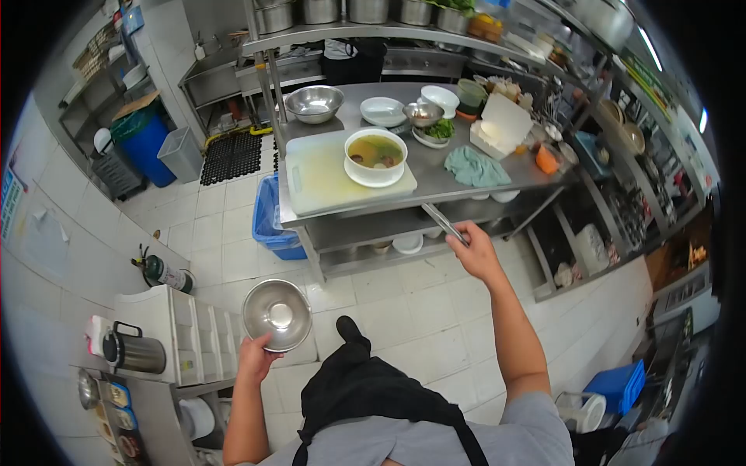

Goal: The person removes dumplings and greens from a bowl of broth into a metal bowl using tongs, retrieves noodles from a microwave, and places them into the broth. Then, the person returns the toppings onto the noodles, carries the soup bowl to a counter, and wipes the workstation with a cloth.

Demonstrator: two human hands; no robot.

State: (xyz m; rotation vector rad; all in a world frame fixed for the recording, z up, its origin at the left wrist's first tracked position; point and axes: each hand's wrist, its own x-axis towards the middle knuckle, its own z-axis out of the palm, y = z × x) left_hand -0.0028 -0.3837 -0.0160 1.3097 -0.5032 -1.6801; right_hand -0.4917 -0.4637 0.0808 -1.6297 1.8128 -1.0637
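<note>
My left hand (257, 357) grips the rim of a steel mixing bowl (277, 314), which hangs over the floor with its inside facing up and nothing visible in it. In my right hand (475, 252) is a pair of metal tongs (443, 223), their tips pointing up and left toward the table's front edge. A white bowl of soup (376, 151) with dark pieces in a yellowish broth stands on a white plate (373, 178). Both rest on a stained cutting board (317, 179), beyond my hands.
The steel table (357, 97) also carries another steel bowl (314, 103), white dishes (381, 112), leafy greens (440, 129), a green cloth (476, 167) and a takeaway box (501, 126). A blue bin (268, 217) stands at its left end. Drawers with a steel jug (134, 348) are on my left.
</note>
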